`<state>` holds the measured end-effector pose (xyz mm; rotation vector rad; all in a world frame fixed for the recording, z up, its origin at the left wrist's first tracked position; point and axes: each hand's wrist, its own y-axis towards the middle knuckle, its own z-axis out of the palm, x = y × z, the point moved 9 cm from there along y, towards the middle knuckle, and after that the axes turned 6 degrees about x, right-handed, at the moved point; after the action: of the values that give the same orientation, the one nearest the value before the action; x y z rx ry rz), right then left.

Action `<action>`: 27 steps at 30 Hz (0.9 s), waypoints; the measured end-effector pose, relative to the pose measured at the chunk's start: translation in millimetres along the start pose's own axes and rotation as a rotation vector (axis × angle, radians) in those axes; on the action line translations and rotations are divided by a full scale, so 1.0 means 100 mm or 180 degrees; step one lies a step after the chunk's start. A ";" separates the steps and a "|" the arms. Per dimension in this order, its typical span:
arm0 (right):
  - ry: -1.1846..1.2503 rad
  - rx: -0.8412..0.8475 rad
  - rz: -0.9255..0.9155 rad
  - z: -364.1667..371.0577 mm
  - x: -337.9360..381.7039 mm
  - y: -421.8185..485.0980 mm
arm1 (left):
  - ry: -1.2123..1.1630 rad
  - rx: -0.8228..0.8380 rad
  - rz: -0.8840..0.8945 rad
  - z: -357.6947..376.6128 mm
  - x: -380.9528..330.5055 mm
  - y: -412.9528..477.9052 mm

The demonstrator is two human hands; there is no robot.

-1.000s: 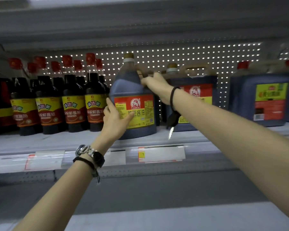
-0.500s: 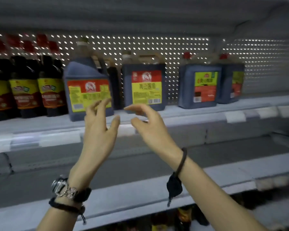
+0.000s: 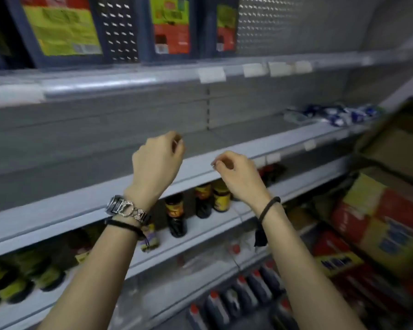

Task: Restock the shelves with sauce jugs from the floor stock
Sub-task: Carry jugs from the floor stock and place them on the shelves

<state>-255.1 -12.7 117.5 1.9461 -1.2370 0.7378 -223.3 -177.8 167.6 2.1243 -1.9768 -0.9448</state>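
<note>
Sauce jugs (image 3: 57, 32): three dark blue ones in sight, upright along the top shelf (image 3: 129, 77) with labels facing out. One is yellow-labelled at the left, two are green-and-red to its right, and their tops are cut off by the view.

Left hand (image 3: 156, 160): raised before the middle shelf (image 3: 284, 141), well below the jugs, fingers loosely curled, holding nothing.

Right hand (image 3: 236, 175): near it and a little lower, likewise slack-curled with nothing in it.

Wrists: silver watch (image 3: 125, 208) on the left, black band (image 3: 268, 207) on the right.

Below: small dark bottles (image 3: 175, 215), and lower still red-capped bottles (image 3: 248, 289).

Right: printed cartons (image 3: 379, 222), blurred.

Far end of middle shelf: blue-and-white packets (image 3: 339, 115).
</note>
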 end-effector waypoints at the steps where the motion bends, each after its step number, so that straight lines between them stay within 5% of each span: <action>1: -0.0017 -0.0041 0.0095 -0.11 -0.16 -0.10 | -0.0032 0.0076 0.0054 0.13 -0.15 -0.02; 15: -0.0315 -0.0802 0.1456 -1.81 -2.01 -1.52 | -0.0454 0.1429 0.1374 1.92 -2.50 -0.54; 27: -0.0506 -0.1013 0.2398 -2.44 -2.81 -2.22 | -0.0516 0.2208 0.2326 2.90 -3.73 -0.98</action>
<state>-180.4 394.1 -11.2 1.2771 -2.0833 0.6849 -268.7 281.3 27.9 1.2781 -3.1450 -0.3212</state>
